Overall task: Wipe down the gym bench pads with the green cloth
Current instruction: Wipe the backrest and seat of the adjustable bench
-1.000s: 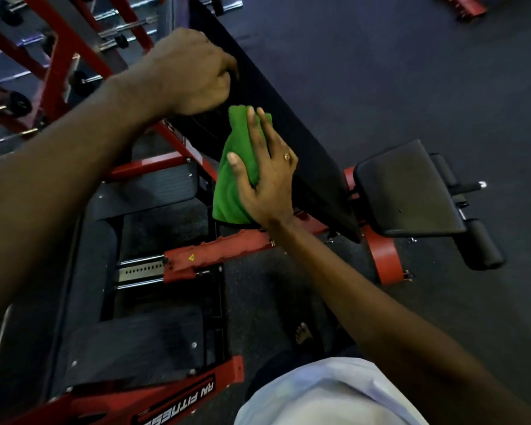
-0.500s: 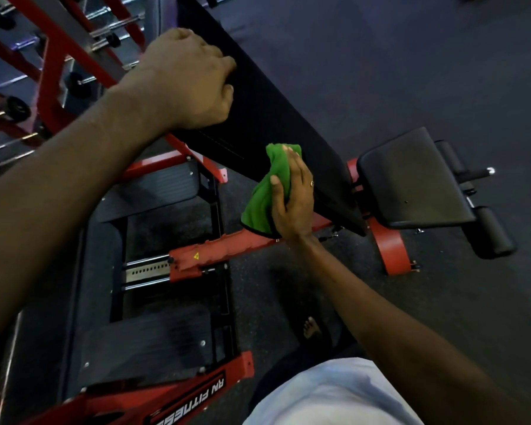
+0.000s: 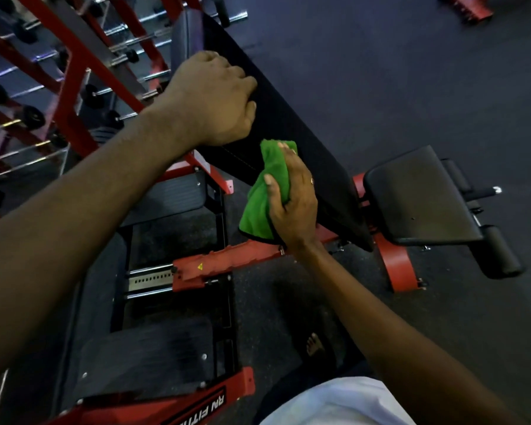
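Observation:
The long black back pad (image 3: pixel 292 124) of a red-framed gym bench slopes from the upper middle down to the right. My left hand (image 3: pixel 215 96) grips its upper left edge with curled fingers. My right hand (image 3: pixel 292 197) holds the bunched green cloth (image 3: pixel 262 197) against the pad's near side edge, low on the pad. The cloth hangs below my palm. The black seat pad (image 3: pixel 417 194) lies to the right, untouched.
The bench's red frame (image 3: pixel 227 262) and black footplates (image 3: pixel 144 360) stand below the pad. A red rack with barbells (image 3: pixel 74 75) fills the upper left. A black roller pad (image 3: pixel 500 256) sticks out right of the seat. Dark rubber floor (image 3: pixel 411 72) surrounds everything. A bare foot (image 3: pixel 314 345) shows below.
My right hand has slid the green cloth down along the side of the back pad, from near my left hand to the lower part. My left hand keeps its grip.

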The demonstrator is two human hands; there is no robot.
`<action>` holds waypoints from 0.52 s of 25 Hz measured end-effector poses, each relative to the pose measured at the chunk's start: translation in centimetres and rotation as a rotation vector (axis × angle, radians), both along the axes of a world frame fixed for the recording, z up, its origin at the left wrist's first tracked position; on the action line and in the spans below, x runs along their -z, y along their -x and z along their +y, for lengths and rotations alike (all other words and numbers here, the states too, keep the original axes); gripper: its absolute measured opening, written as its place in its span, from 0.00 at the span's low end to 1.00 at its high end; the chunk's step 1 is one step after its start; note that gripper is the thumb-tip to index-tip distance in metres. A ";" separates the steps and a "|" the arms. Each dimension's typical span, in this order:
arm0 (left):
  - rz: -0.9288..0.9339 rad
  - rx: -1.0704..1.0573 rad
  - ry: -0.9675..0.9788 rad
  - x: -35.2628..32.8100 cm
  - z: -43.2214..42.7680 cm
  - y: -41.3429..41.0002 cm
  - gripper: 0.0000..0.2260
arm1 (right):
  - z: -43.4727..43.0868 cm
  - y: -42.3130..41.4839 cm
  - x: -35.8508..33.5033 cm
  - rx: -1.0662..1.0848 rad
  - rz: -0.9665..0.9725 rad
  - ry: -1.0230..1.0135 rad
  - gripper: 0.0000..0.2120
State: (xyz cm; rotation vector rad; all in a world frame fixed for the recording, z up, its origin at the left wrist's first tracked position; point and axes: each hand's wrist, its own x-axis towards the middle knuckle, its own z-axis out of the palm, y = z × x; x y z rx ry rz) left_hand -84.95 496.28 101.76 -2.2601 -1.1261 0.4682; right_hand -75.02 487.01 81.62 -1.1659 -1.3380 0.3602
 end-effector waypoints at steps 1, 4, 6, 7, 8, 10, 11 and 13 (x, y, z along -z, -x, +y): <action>-0.008 0.006 0.004 0.1 0.0 -0.1 0.24 | -0.1 0.1 0.1 0.013 0.038 0.010 0.22; -0.007 0.002 0.015 0.1 0.0 -0.1 0.24 | -0.4 1.5 -1.7 0.071 0.190 0.026 0.19; -0.008 0.000 0.019 0.2 0.2 0.1 0.24 | -0.1 2.5 -3.8 0.061 0.242 0.013 0.19; -0.016 0.005 0.020 0.2 0.2 0.2 0.24 | 0.2 2.7 -4.6 0.046 0.240 -0.007 0.19; -0.027 0.006 0.025 0.2 0.3 0.2 0.23 | 0.5 2.5 -5.1 0.029 0.226 -0.026 0.18; -0.031 0.004 0.031 0.2 0.3 0.2 0.23 | 0.7 1.7 -4.3 0.004 0.182 -0.037 0.19; -0.025 0.006 0.025 0.2 0.4 0.2 0.24 | 0.6 1.1 -3.3 -0.006 0.167 -0.029 0.19; -0.013 0.005 0.017 0.1 0.2 0.2 0.24 | 0.2 0.0 -0.9 -0.002 0.184 0.027 0.19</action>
